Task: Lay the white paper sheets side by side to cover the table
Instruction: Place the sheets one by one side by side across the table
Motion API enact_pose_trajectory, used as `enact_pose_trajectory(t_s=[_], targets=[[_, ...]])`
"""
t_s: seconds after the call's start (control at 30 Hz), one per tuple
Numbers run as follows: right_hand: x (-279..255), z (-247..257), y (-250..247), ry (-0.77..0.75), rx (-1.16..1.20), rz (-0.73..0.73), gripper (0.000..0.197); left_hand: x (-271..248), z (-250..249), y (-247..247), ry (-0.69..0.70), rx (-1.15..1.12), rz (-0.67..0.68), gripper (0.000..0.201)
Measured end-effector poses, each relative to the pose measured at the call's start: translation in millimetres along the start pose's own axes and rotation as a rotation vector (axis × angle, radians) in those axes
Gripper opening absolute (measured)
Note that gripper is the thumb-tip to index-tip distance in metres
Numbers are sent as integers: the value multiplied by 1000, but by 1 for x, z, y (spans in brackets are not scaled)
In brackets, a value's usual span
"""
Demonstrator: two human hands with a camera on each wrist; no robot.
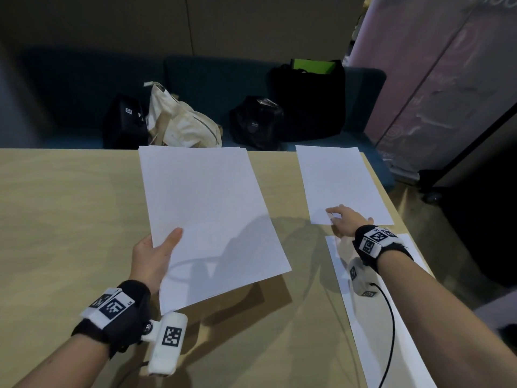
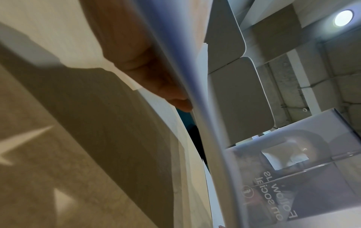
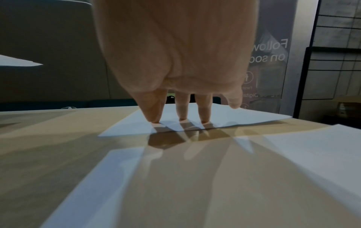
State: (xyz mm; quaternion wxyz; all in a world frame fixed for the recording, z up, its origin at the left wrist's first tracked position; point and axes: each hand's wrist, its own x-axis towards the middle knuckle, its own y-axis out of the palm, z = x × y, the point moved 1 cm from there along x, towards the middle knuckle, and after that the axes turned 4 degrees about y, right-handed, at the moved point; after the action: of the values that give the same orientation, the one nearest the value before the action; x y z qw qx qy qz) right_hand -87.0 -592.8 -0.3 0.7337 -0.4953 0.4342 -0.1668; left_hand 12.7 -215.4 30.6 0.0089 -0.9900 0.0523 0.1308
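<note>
My left hand [image 1: 156,253] holds a stack of white paper sheets [image 1: 207,219] above the light wooden table [image 1: 70,205], thumb on top and fingers [image 2: 156,80] underneath. One white sheet [image 1: 341,180] lies flat at the table's far right corner. My right hand [image 1: 344,219] presses straight fingertips [image 3: 156,118] on that sheet's near edge [image 3: 195,121]. Another white sheet [image 1: 386,317] lies along the right edge under my right forearm.
Beyond the table's far edge a dark bench [image 1: 195,79] carries black bags [image 1: 307,99] and a cream cloth bag [image 1: 179,119]. A printed banner [image 1: 447,74] stands at the right. The table's left half shows bare wood.
</note>
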Motion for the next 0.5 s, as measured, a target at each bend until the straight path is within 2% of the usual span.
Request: enact_pose_trajectory(t_s=[0.5], targets=[[-3, -17, 3, 30, 147, -65, 42, -5, 3, 1, 6, 25, 37, 25]])
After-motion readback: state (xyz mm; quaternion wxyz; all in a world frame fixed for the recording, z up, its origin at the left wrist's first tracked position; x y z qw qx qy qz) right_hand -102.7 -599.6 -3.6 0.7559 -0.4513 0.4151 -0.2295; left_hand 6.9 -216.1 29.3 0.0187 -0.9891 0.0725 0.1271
